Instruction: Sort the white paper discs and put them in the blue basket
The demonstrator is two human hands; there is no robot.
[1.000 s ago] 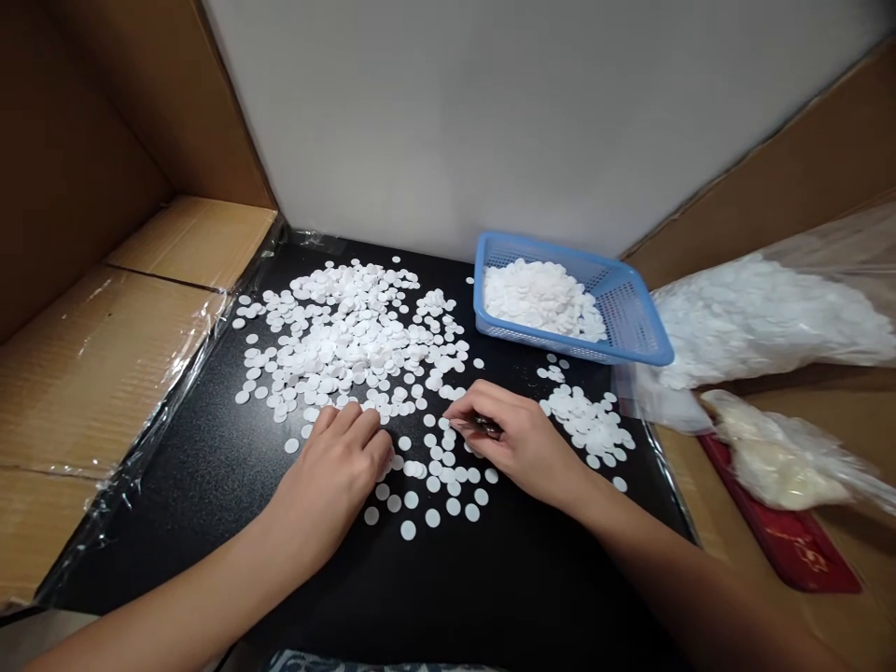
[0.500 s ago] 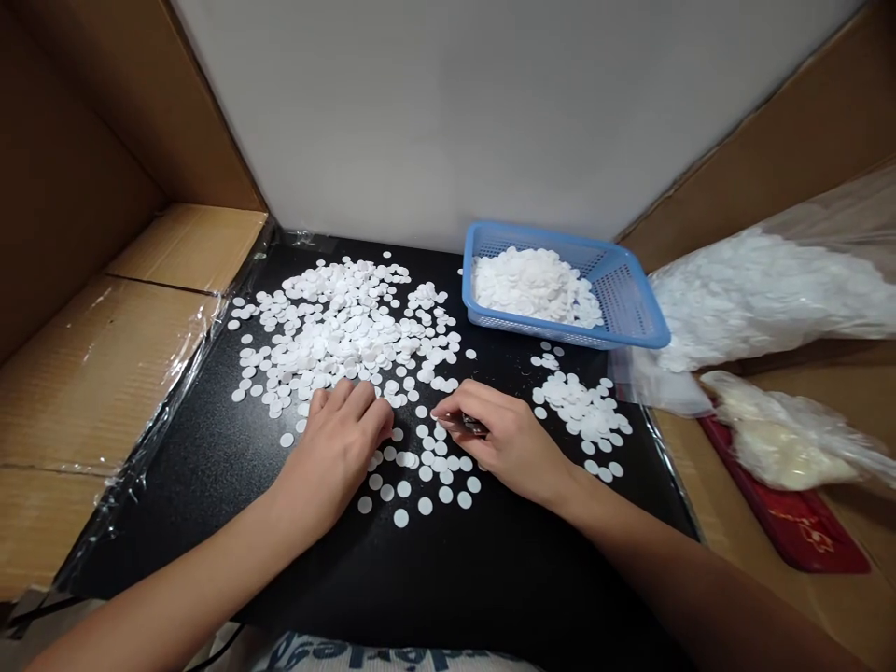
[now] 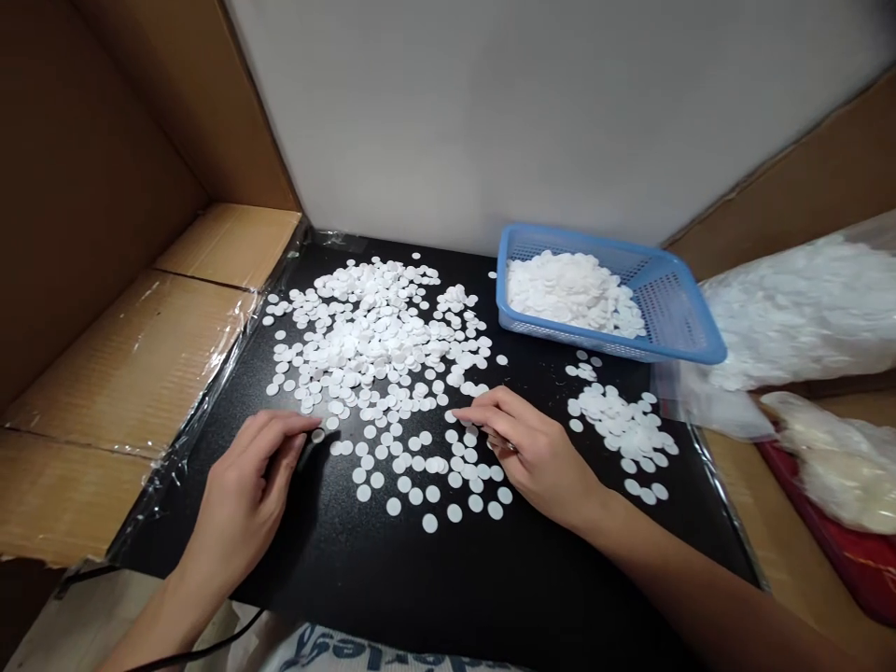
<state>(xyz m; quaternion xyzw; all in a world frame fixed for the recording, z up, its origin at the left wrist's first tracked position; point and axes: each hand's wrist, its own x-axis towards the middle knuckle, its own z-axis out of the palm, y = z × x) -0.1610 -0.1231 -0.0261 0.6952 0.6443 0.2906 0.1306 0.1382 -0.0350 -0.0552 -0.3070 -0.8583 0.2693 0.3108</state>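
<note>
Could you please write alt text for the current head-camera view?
A person's left hand and right hand reach to small flat white discs scattered across a black tabletop. A blue perforated plastic basket beyond the right hand holds more white discs.

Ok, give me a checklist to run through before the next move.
1. Blue mesh basket upright on the black tabletop: ok, white discs heaped inside.
2. Large pile apart from the small pile at right: ok, black surface shows between.
3. Loose discs between the hands gathered: not ok, scattered.
4. Left hand holding a disc: cannot tell, fingertips at one.
5. Right hand free: cannot tell, something shiny shows under its fingers.
</note>
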